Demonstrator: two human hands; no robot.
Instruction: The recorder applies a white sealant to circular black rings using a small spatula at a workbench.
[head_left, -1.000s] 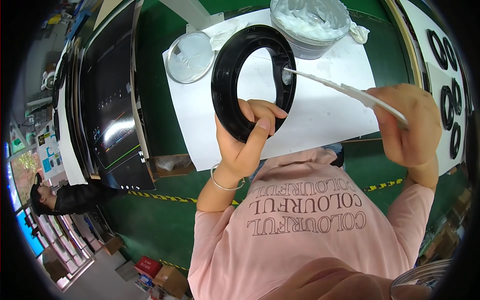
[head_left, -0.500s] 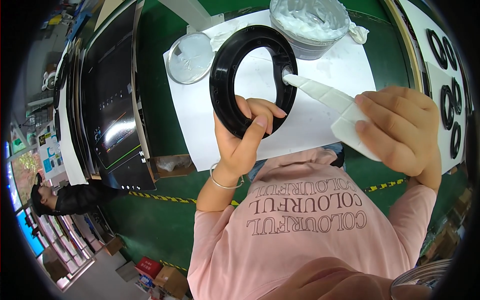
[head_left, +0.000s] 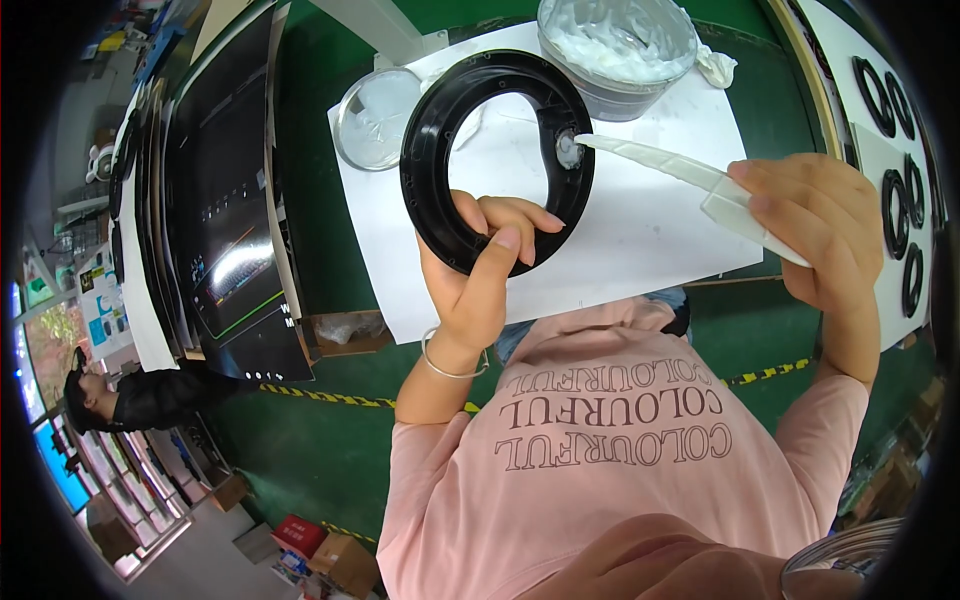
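My left hand (head_left: 490, 235) grips the lower part of a black plastic ring (head_left: 425, 160), its fingers through the opening and the thumb in front. A dab of whitish grease (head_left: 569, 149) sits on the ring's right inner side. In my right hand (head_left: 825, 225) is a white plastic spatula (head_left: 665, 170), whose narrow tip reaches to the ring's right edge beside the grease. Behind the ring stands an open tub (head_left: 618, 95) filled with pale white grease. To the tub's left lies a round clear lid (head_left: 375, 135), partly covered by the ring.
A white sheet (head_left: 660, 240) covers the work surface under my hands. Crumpled tissue (head_left: 716, 67) lies beside the tub. Several black rings (head_left: 893, 215) rest on a white board at the right. Dark printed panels (head_left: 225, 200) stand at the left, with a person (head_left: 140, 395) beyond them.
The ring has shifted slightly left and turned a little. The spatula tip has drawn back toward the ring's outer edge and tilted, uncovering the grease dab.
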